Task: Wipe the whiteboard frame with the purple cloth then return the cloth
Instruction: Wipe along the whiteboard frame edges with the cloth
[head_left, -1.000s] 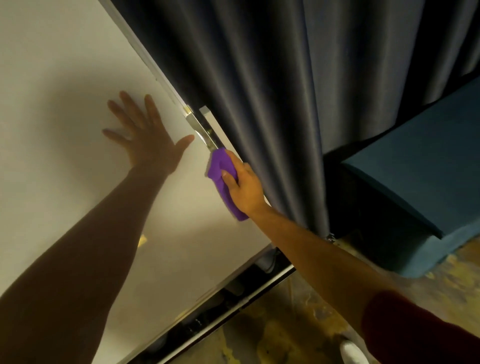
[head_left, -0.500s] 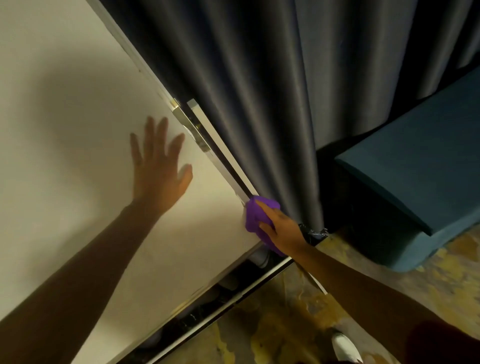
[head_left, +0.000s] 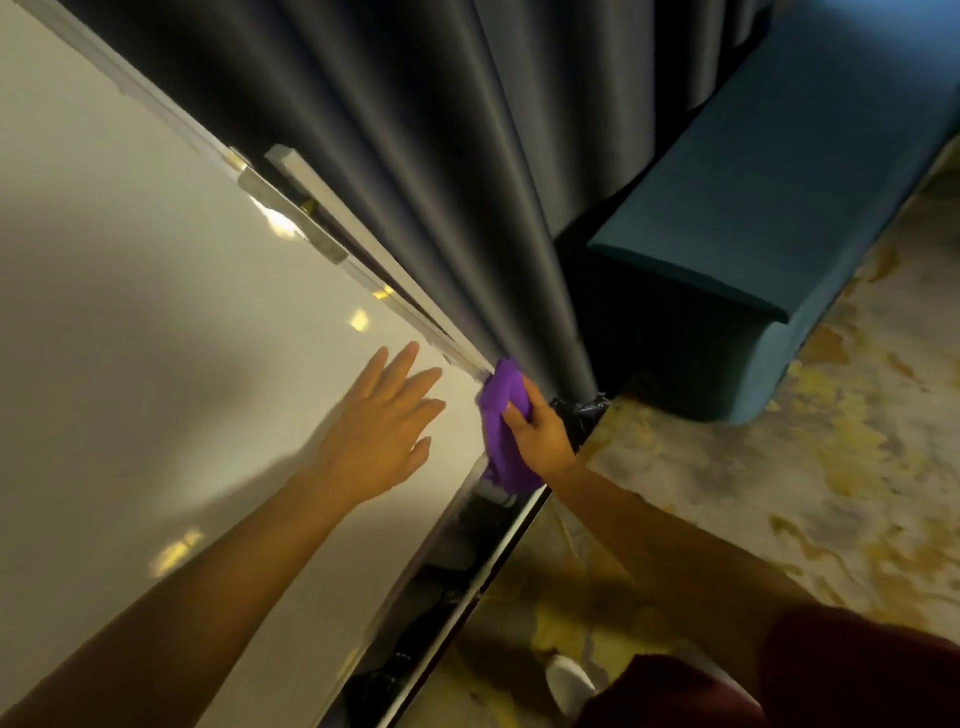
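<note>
A gold-veined marble floor (head_left: 779, 519) carries a teal sofa (head_left: 753, 249) and what looks like a white shoe (head_left: 569, 680).

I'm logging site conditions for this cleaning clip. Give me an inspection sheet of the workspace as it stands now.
Surface: whiteboard blank, glossy, with light reflections.
Job's things: purple cloth pressed on the whiteboard frame at the board's lower right corner.
Clutter: dark, blurred items on the tray under the board; cannot tell what.
Grippers: right hand grips the cloth; left hand open, flat on the board.
Cables: nothing seen.
Surroundings: dark curtain behind the frame, blue sofa, yellow-patterned floor.
</note>
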